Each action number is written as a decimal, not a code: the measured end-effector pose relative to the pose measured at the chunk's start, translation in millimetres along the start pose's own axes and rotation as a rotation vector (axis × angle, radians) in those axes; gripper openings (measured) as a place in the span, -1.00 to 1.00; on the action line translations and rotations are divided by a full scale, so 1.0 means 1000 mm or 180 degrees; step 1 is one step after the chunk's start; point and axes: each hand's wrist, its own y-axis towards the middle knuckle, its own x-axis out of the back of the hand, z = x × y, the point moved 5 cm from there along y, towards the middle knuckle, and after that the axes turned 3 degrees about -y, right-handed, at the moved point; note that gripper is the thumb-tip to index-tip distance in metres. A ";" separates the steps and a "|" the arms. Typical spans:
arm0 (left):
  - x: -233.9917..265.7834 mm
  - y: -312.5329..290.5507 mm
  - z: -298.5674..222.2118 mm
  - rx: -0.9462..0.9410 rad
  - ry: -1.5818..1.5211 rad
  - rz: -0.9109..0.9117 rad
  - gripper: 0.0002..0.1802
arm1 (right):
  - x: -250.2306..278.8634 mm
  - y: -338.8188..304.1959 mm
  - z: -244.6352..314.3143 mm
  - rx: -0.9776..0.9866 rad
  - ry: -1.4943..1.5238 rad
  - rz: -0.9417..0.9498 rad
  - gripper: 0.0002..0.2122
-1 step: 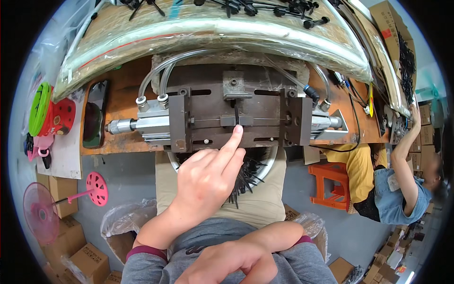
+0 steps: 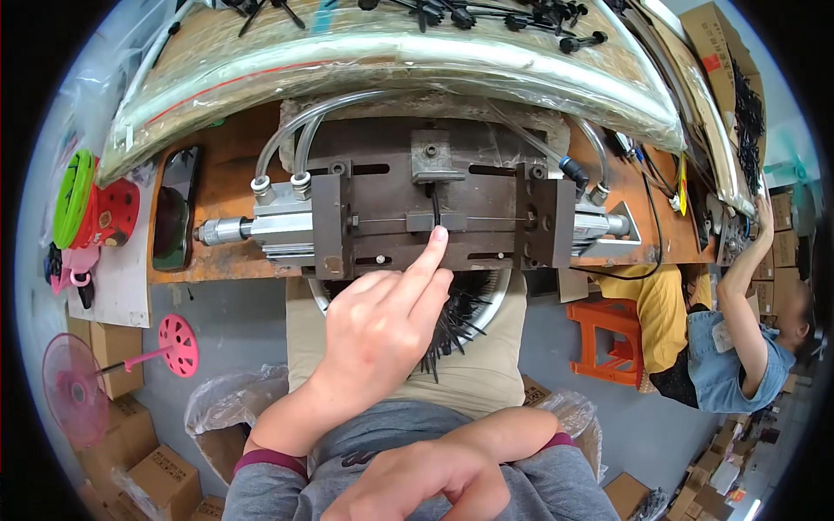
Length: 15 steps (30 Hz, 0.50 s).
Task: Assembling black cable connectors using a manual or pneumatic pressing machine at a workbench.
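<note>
My left hand (image 2: 378, 321) reaches up to the dark metal fixture (image 2: 373, 195) on the bench. Its index finger is stretched forward, the tip on the near end of a thin black rod (image 2: 436, 207); the other fingers are bent and the thumb is hidden. This rod lies over a small dark block (image 2: 419, 223) and runs to a metal clamp block (image 2: 431, 158) behind it. Low in front of my belly is my right hand (image 2: 426, 484), its fingers curled; whatever they hold is hidden. A white-rimmed bowl (image 2: 498, 308) of thin black rods rests on my lap, partly under my left hand.
Air cylinders (image 2: 285, 227) with clear hoses flank the fixture. A phone (image 2: 176, 208) lies left. Black parts (image 2: 456, 13) lie on the plastic-wrapped shelf behind. To the right, another person (image 2: 738, 347) sits near an orange stool (image 2: 605, 343). A pink fan (image 2: 76, 391) stands lower left.
</note>
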 end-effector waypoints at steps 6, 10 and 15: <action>0.000 0.005 0.002 0.0055 0.0003 0.0100 -0.74 | 0.000 -0.007 -0.005 0.0166 0.0084 0.0299 -0.67; 0.006 0.003 0.005 0.0118 -0.0584 -0.0021 -0.73 | 0.003 -0.010 0.012 -0.0498 -0.1199 0.0513 -0.79; 0.035 -0.004 0.007 0.0073 -0.2228 -0.0409 -0.72 | -0.003 -0.021 0.090 -0.0427 -0.6553 -0.0836 -0.78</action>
